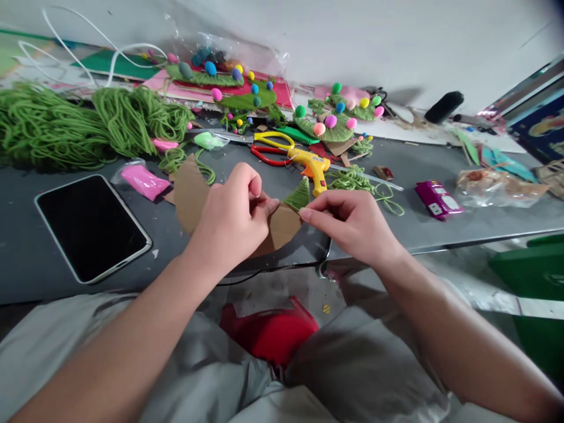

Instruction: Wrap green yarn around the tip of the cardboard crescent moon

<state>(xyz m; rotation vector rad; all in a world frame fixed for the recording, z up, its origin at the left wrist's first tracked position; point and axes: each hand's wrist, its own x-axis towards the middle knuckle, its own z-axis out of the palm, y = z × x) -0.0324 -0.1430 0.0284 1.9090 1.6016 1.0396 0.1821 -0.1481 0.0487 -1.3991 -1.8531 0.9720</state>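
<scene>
A brown cardboard cutout (285,226) stands over the desk's front edge, its pointed tip wound with green yarn (298,197). My left hand (235,214) is closed on the cutout's left side, thumb over the upper edge. At the right edge, where the winding meets bare cardboard, my right hand (348,222) pinches the yarn between thumb and forefinger; the strand itself is mostly hidden by the fingers. Another piece of cardboard (189,194) shows just behind my left hand. Beyond the hands lies a yellow glue gun (311,163) beside red-and-yellow-handled scissors (271,147).
Green yarn bundles (92,123) fill the back left. A black-screened tablet (92,226) lies at left near a pink packet (144,179). Yarn-wrapped pieces with coloured balls (330,123) line the back. At right is a purple packet (438,200); a red object (271,335) is below.
</scene>
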